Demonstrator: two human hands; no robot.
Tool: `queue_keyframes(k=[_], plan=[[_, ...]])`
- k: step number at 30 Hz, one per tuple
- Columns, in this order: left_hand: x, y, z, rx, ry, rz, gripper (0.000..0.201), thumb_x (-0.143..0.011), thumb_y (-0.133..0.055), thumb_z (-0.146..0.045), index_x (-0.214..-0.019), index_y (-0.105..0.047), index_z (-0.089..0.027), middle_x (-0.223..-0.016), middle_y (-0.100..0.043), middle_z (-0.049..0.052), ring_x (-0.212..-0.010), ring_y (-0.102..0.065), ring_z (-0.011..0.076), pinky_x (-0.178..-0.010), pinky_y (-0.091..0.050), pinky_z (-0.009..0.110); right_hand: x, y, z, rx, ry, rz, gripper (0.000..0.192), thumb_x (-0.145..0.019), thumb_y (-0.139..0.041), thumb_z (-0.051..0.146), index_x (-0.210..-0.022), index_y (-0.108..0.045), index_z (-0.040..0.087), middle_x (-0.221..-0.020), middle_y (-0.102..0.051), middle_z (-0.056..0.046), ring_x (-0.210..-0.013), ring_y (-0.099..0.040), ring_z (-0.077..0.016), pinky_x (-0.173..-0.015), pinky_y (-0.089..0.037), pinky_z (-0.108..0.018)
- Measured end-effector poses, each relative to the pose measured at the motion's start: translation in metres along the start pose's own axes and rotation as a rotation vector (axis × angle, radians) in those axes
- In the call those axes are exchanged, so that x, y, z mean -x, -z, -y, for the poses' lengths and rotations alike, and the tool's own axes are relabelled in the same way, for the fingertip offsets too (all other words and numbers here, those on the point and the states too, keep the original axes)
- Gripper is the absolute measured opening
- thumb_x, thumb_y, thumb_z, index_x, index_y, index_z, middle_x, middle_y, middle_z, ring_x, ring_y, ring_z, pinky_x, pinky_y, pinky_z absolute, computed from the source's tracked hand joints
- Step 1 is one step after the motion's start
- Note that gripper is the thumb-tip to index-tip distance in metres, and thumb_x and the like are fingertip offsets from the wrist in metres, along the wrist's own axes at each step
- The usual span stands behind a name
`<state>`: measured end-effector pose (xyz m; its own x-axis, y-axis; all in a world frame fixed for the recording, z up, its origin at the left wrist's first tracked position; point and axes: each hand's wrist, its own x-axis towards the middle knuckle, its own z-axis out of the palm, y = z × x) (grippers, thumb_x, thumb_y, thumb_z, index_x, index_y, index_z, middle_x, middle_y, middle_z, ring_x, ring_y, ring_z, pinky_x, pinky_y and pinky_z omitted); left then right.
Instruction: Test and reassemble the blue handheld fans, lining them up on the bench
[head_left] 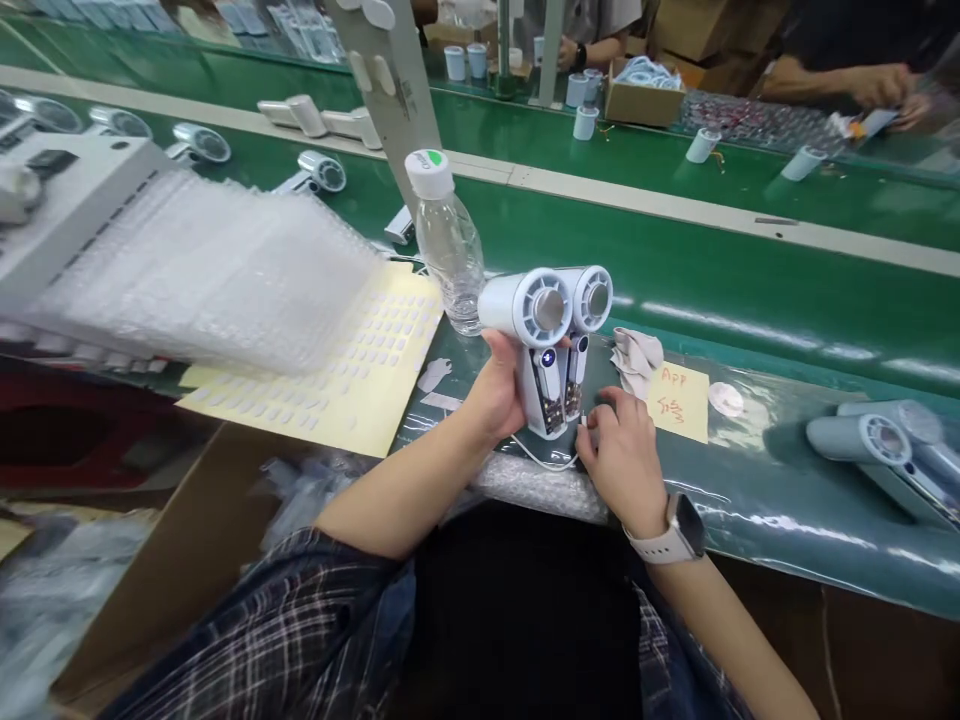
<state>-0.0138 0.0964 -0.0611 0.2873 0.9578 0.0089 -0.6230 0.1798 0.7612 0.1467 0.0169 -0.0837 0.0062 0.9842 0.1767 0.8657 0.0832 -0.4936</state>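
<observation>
My left hand [499,390] grips two white handheld fans [551,335] held upright side by side, their round heads facing me and a blue light lit on the left one's handle. My right hand [619,450], with a white watch on its wrist, is at the base of the fan handles and pinches the plug of a thin white cable [544,460] that loops under them. Both hands are over the green table edge [787,520].
A clear water bottle [448,245] stands just left of the fans. A yellow sticker sheet [360,370], bubble wrap [202,270], a cloth [637,360], a yellow note [679,400] and more fans [877,440] lie around. Other people's hands [889,90] work across the belt.
</observation>
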Motion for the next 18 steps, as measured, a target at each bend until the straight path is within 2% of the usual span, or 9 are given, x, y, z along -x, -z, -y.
queue_keyframes(k=[3,6,8,10,13,18], plan=[[-0.003,0.004,-0.008,0.029,0.002,-0.029,0.088,-0.068,-0.054,-0.105,-0.084,-0.067,-0.02,-0.104,-0.077,0.013,-0.132,-0.066,0.0408,-0.097,-0.065,0.051,0.009,-0.001,0.01,-0.312,-0.058,0.071,0.011,-0.095,-0.057,0.032,-0.088,-0.059,0.023,-0.101,-0.074,-0.015,-0.096,-0.069,-0.0326,-0.085,-0.056,-0.05],[-0.003,0.006,-0.014,0.056,-0.011,-0.03,0.088,-0.061,-0.059,-0.105,-0.081,-0.064,-0.02,-0.104,-0.078,0.012,-0.126,-0.07,0.0385,-0.096,-0.065,0.05,0.011,0.007,0.015,-0.731,-0.206,0.305,0.022,-0.09,-0.069,0.042,-0.1,-0.065,0.022,-0.082,-0.075,-0.006,-0.078,-0.071,-0.0257,-0.071,-0.056,-0.039],[-0.003,0.005,-0.016,0.048,-0.009,-0.029,0.089,-0.059,-0.059,-0.107,-0.078,-0.062,-0.02,-0.102,-0.078,0.011,-0.121,-0.072,0.0381,-0.095,-0.065,0.05,0.008,0.008,0.019,-0.908,-0.228,0.408,0.029,-0.089,-0.074,0.046,-0.102,-0.071,0.021,-0.078,-0.075,-0.004,-0.074,-0.071,-0.0234,-0.068,-0.056,-0.035],[-0.002,0.004,-0.016,0.021,-0.001,-0.038,0.091,-0.057,-0.055,-0.11,-0.074,-0.06,-0.02,-0.102,-0.078,0.012,-0.119,-0.072,0.0386,-0.094,-0.065,0.052,0.004,0.007,0.023,-0.957,-0.184,0.406,0.028,-0.091,-0.073,0.049,-0.093,-0.077,0.021,-0.079,-0.074,-0.005,-0.073,-0.068,-0.0213,-0.067,-0.054,-0.033],[-0.002,0.003,-0.017,0.01,0.0,-0.043,0.092,-0.053,-0.054,-0.111,-0.07,-0.058,-0.02,-0.104,-0.079,0.012,-0.119,-0.072,0.0386,-0.094,-0.064,0.051,0.001,0.003,0.031,-0.938,-0.097,0.348,0.031,-0.094,-0.072,0.049,-0.08,-0.076,0.022,-0.077,-0.072,-0.004,-0.069,-0.064,-0.0186,-0.064,-0.05,-0.031],[-0.002,0.004,-0.02,0.039,0.005,-0.012,0.091,-0.055,-0.055,-0.11,-0.07,-0.059,-0.021,-0.103,-0.078,0.012,-0.12,-0.072,0.0384,-0.094,-0.064,0.052,0.007,-0.006,0.036,-0.958,-0.073,0.261,0.038,-0.106,-0.059,0.053,-0.083,-0.065,0.023,-0.058,-0.06,0.003,-0.055,-0.056,-0.0143,-0.059,-0.045,-0.028]])
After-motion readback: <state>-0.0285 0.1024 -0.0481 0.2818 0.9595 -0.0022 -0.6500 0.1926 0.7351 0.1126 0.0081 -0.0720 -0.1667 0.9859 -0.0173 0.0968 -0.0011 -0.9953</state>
